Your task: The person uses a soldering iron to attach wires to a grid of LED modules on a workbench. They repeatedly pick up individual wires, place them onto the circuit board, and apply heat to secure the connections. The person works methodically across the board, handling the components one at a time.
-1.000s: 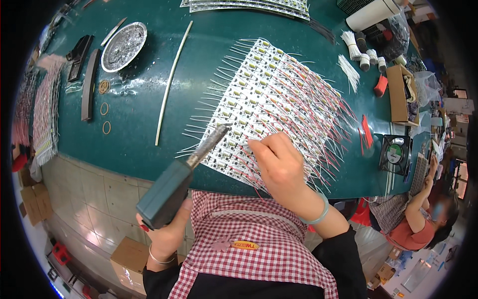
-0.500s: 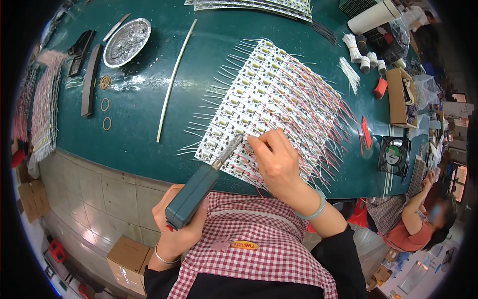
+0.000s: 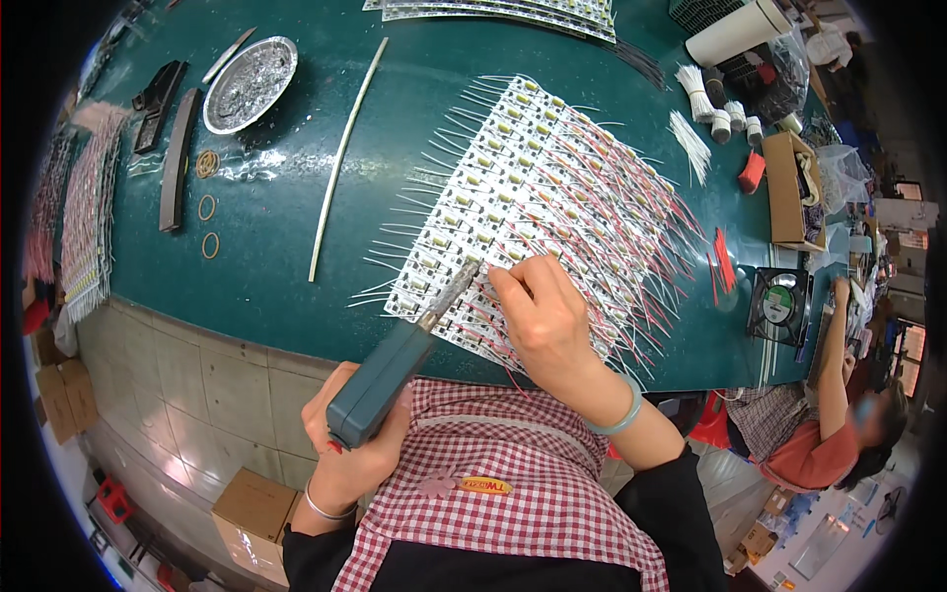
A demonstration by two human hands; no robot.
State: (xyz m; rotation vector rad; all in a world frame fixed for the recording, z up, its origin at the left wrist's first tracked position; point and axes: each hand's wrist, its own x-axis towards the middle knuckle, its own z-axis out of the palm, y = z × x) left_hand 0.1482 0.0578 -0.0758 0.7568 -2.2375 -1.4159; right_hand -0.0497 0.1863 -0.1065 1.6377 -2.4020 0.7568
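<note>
Head view: the left hand [image 3: 347, 446], low in the frame, grips a teal soldering iron [image 3: 387, 377] with its tip on the circuit board panel [image 3: 538, 202] at centre; the right hand [image 3: 546, 318] pinches a thin wire against that panel; a round metal dish [image 3: 249, 83] sits upper left on the green table [image 3: 296, 257].

Soldering iron [image 3: 395, 370] meets circuit panel [image 3: 533, 197] (right hand [image 3: 543, 316] steadying).
</note>
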